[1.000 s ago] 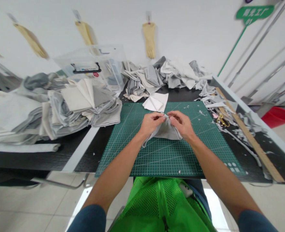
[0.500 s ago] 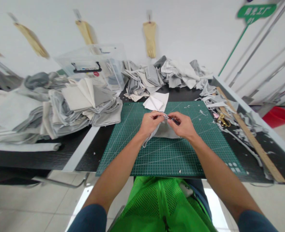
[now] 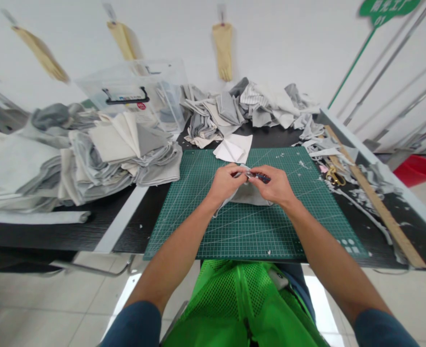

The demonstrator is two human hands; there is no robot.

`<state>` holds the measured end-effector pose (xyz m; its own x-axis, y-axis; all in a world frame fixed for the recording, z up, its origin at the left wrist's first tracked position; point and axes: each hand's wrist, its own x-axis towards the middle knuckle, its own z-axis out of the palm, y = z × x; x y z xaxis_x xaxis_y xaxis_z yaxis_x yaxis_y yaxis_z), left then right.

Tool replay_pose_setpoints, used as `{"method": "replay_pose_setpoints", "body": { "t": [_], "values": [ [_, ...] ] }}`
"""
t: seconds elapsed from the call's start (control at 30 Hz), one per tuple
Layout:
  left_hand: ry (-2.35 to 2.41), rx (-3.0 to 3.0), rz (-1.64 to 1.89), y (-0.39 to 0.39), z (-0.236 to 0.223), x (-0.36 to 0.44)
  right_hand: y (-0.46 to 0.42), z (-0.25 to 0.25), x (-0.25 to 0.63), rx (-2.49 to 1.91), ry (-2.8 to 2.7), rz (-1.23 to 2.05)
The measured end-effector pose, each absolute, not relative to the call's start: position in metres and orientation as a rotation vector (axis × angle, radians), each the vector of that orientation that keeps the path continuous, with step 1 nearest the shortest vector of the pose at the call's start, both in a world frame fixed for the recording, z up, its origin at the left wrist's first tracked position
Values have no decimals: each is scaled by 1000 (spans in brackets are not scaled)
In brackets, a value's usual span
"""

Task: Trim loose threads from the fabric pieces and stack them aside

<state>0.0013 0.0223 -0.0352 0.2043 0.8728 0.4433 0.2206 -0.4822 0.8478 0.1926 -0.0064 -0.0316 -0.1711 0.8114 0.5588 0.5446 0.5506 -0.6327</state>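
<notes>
Over the green cutting mat (image 3: pixel 184 226), my left hand (image 3: pixel 227 183) pinches the upper edge of a grey piece of cloth (image 3: pixel 251 196). Close beside it, my right hand (image 3: pixel 276 185) is closed around small thread snips (image 3: pixel 263 178) with a dark blue handle. Their metal tip meets the cloth edge between my fingertips; the exact contact is hidden. The cloth hangs below my hands onto the mat. Just beyond lies a folded white cloth (image 3: pixel 233 148), overlapping the mat's far edge.
Stacked grey and cream cloths (image 3: pixel 155 166) fill the left, before a clear plastic box (image 3: pixel 165 103). More cloth (image 3: pixel 230 113) is heaped at the back. On the right lie gold-handled scissors (image 3: pixel 335 177), a long wooden ruler (image 3: pixel 379 207) and fabric scraps (image 3: pixel 374 185).
Thread snips have come into view in my right hand, their tip now at the cloth edge. My left hand keeps its pinch. The camera view has tilted slightly.
</notes>
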Motion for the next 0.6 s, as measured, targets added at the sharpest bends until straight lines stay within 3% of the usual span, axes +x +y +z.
{"method": "replay_pose_setpoints", "body": {
  "t": [0.6],
  "values": [
    [1032, 1834, 1291, 20, -34, 2, -2, -40, 193, -1127, -1805, 368]
  ]
}}
